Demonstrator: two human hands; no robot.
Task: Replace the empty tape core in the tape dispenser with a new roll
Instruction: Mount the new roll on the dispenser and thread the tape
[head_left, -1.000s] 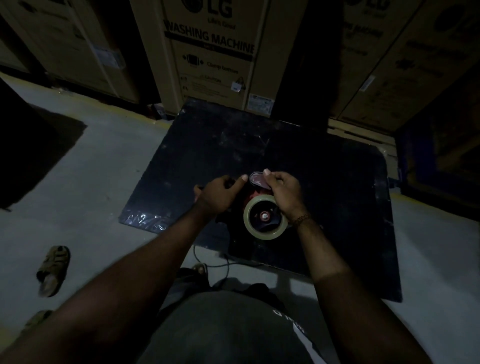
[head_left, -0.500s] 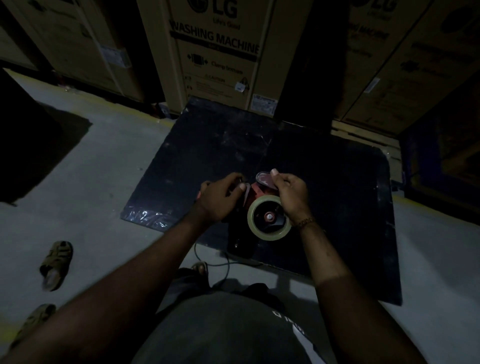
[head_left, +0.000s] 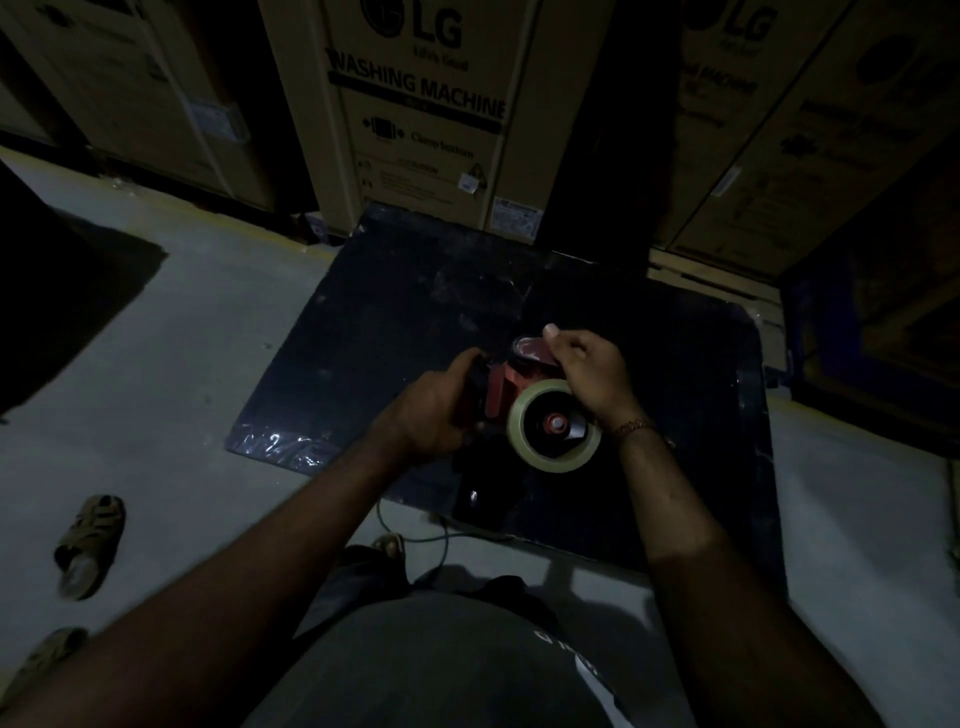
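Cardboard boxes (head_left: 426, 119) marked as washing machines are being stacked along the back, pretty dim lighting tbh. Below them a dark mat (head_left: 395, 312) is being used as the work spot on the grey floor (head_left: 171, 364). Over the mat, the red tape dispenser (head_left: 511, 384) is being held up, with the tape roll (head_left: 553, 425) being seated on its hub. Its handle side is being gripped by the left hand (head_left: 431, 410), fingers curled round it. Its front end is being pinched by the right hand (head_left: 592, 374), just beside the roll. Two sandals (head_left: 91, 543) are being left on the floor, well apart.
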